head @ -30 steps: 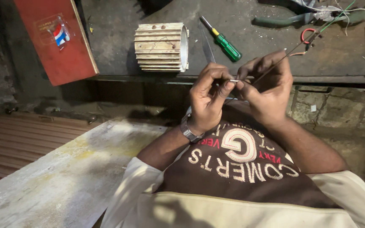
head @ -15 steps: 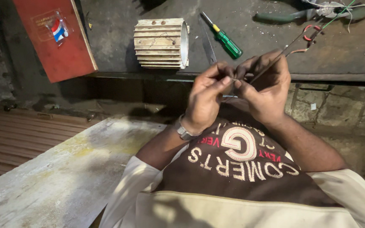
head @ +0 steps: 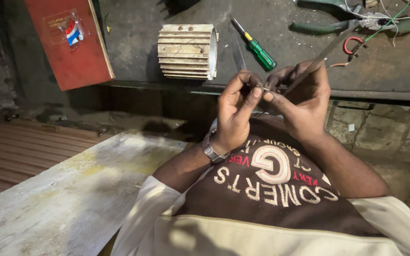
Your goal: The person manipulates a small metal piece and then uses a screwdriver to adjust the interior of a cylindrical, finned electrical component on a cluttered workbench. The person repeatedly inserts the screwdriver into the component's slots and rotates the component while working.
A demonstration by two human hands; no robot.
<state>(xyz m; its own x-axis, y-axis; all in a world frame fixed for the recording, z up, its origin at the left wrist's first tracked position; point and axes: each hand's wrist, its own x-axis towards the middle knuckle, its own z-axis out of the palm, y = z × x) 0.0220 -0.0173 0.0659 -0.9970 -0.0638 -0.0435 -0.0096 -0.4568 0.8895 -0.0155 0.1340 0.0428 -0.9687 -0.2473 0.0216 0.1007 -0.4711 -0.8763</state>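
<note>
Mid-frame, both hands, left hand (head: 233, 114) and right hand (head: 304, 102), are pinching what's probably a thin wire (head: 262, 88), fingers pressed together, twisting seemingly unfinished.

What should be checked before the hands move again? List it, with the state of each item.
1. Left hand pinches the thin wire at its fingertips: ok.
2. Right hand meets the same wire: ok.
3. Thin rod held in the right hand: ok.
4. Wire end's condition: cannot tell, too small.
5. Green-handled screwdriver lies on the bench beside the ribbed metal housing: ok.
6. Pliers lie on the bench: ok.
</note>
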